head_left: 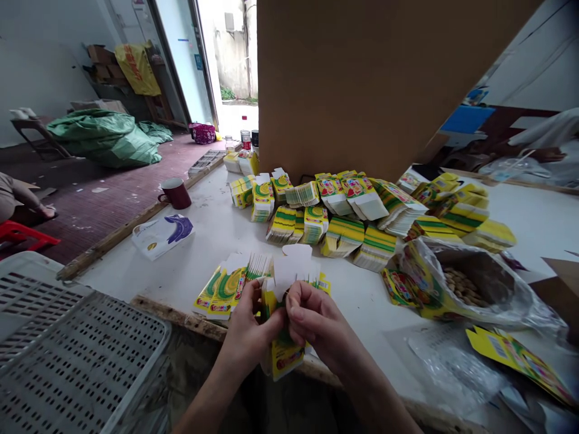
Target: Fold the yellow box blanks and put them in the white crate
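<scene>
Bottom centre of the frame: left hand (246,334) and right hand (316,322) meet just over the near edge of the desk (203,241). The fingers of both hands are pinched together on one small yellow carton (283,355), which hangs upright between them with its white top flaps up by the fingertips. Lower left: a white slotted crate (67,343), its top face towards the camera. Just beyond the hands, on the desk: a fanned row of flat cartons (224,288), yellow and green, white flaps pointing away. Lower right: a loose printed wrapper (515,355) and crumpled clear plastic. Right of centre: an open plastic bag of nuts (470,283), lying on its side. Centre of the frame: many stacks of flat cartons (344,217) in the same yellow and green print, set close together, some leaning. Left of centre: a white pouch with blue print (163,234), and beyond it a dark red mug (176,193) near the desk's edge. Upper centre: a large brown cardboard sheet (362,78) stands behind the stacks. Upper left, on the floor: a green tarpaulin (104,138) heaped up, with an open doorway behind. Left edge: a red stool (22,235) and another person's foot (43,211). Right edge: a white sleeve (552,129), blurred.
</scene>
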Available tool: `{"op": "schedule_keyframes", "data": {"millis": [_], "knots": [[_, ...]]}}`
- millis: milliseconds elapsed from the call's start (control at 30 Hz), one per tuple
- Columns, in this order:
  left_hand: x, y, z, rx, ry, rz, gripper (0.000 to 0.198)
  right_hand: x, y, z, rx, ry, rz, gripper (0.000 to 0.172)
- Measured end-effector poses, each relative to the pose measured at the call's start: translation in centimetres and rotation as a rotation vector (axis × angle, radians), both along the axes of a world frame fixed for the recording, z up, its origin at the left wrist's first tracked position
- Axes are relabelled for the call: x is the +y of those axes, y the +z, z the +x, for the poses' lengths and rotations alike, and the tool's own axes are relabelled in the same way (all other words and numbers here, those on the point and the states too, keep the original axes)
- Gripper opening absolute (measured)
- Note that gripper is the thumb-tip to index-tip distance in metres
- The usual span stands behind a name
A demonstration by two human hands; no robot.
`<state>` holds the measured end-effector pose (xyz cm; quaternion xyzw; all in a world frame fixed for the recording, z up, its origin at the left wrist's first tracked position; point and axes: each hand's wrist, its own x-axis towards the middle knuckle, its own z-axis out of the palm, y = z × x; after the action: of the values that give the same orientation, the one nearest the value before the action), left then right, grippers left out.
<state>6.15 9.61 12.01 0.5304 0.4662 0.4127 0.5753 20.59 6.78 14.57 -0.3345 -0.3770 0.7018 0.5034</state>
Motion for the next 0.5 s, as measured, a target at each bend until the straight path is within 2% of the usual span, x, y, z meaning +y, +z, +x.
{"op": "schedule_keyframes", "data": {"millis": [100, 167, 233, 367, 500], "knots": [[0.5, 0.8, -0.3, -0.065, 0.118, 0.050, 0.046, -0.6, 0.6, 0.7, -0.297, 0.071, 0.061, 0.024], [0.9, 1.0, -0.5, -0.099, 0.195, 0.088, 0.051, -0.8, 0.9, 1.1, -0.572, 0.066, 0.119, 0.020], [1.1, 1.0, -0.5, -0.125, 0.248, 0.107, 0.050, -0.8, 0.8, 1.4, -0.756, 0.050, 0.151, 0.013], [1.1, 0.3, -0.5, -0.136, 0.288, 0.093, 0.049, -0.4, -0.1, 1.7, -0.797, 0.068, 0.141, 0.011], [0.8, 0.2, -0.4, -0.129, 0.319, 0.048, 0.050, -0.2, -0.7, 2.1, -0.756, 0.036, 0.110, 0.019]]}}
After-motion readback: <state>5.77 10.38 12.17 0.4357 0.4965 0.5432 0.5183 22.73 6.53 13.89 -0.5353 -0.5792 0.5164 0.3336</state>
